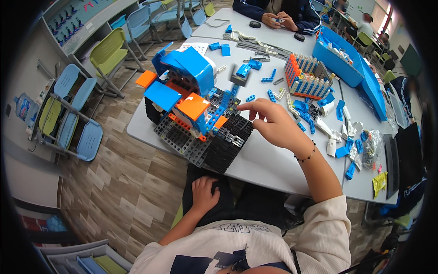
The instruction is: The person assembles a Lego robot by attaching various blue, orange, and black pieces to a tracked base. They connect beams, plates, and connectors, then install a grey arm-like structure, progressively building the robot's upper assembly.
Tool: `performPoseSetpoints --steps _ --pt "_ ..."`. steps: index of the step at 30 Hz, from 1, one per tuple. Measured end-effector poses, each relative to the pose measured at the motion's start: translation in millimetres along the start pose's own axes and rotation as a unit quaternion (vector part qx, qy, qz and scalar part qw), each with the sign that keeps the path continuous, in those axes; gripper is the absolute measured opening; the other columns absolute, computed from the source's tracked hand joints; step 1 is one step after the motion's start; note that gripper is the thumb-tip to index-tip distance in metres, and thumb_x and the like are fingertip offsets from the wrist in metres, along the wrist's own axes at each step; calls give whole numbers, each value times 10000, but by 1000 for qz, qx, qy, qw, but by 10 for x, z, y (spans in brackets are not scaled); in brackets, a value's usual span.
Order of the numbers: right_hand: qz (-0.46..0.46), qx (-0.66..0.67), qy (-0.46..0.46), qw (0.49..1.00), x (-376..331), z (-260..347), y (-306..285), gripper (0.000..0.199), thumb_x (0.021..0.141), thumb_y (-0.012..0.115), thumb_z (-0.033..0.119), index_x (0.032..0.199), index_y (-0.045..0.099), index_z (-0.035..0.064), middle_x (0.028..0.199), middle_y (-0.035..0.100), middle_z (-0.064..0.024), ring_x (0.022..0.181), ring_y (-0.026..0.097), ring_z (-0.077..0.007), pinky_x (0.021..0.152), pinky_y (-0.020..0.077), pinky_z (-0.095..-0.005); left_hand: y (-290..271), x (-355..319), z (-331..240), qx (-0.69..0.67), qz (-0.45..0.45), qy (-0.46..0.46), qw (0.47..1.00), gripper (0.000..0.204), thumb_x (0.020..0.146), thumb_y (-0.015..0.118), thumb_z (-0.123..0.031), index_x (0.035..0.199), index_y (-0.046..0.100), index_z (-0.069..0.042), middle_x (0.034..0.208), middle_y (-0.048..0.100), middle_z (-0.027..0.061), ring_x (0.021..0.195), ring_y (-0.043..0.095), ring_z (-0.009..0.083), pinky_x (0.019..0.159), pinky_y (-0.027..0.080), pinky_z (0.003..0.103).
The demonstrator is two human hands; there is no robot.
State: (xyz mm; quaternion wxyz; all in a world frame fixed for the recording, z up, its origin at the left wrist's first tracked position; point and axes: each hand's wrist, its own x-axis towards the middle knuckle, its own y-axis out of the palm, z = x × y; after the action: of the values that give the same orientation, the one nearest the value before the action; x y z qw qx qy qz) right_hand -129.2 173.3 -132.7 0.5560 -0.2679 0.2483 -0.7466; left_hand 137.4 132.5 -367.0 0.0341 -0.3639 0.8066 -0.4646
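A large toy-brick tracked vehicle [187, 100] in blue, orange and grey stands at the table's near left edge, with black treads [228, 150]. My right hand [273, 123] reaches to its right side, index finger stretched out and thumb apart. The fingertips are at or just beside the tread; I cannot tell whether they touch. Nothing shows in that hand. An upright blue arm with a dark grey end piece [238, 78], smeared by motion, rises from the vehicle near my fingers. My left hand [205, 194] lies flat on my thigh, fingers spread.
Loose blue and white pieces [333, 123] lie scattered on the grey table [269, 160]. Beyond are a half-built orange and grey frame [310, 75] and a blue parts bin [337, 55]. Across the table, a person's hands [278, 20] hold something small. Folding chairs [109, 55] stand left.
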Motion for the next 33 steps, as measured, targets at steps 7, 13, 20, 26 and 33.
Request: performPoseSetpoints --steps 7,13,20,26,33 --pt "-52 69 -91 992 -28 31 52 539 770 544 -15 1294 571 110 877 553 -46 742 474 -149 729 445 -285 9 -7 2 12 3 5 1000 297 701 646 -142 992 620 -88 1014 562 95 1011 510 286 888 359 413" --pt "-5 -35 42 999 -6 64 -34 381 838 554 68 1209 637 95 811 550 -58 736 493 -161 714 442 -294 12 -3 5 12 7 4 1000 298 702 641 -141 994 620 -87 1024 555 97 1014 505 288 890 358 414" --pt "-83 80 -150 982 -50 114 -27 350 851 592 134 1196 619 81 884 602 -123 816 580 -272 715 469 -342 28 -5 7 19 6 16 1000 296 699 636 -140 988 622 -82 1023 551 101 1018 500 294 883 359 418" --pt "-57 -50 -33 997 28 19 32 339 858 609 185 1178 628 74 891 584 -136 849 558 -277 753 456 -379 30 -1 10 24 11 10 1000 299 694 638 -147 987 624 -86 1016 549 103 1014 498 300 883 354 422" --pt "-108 37 -123 986 -30 11 31 339 833 621 179 1164 640 105 869 529 -111 884 528 -248 766 433 -362 15 7 -36 32 15 16 999 309 691 632 -149 996 625 -99 1019 551 99 1019 497 294 886 349 423"
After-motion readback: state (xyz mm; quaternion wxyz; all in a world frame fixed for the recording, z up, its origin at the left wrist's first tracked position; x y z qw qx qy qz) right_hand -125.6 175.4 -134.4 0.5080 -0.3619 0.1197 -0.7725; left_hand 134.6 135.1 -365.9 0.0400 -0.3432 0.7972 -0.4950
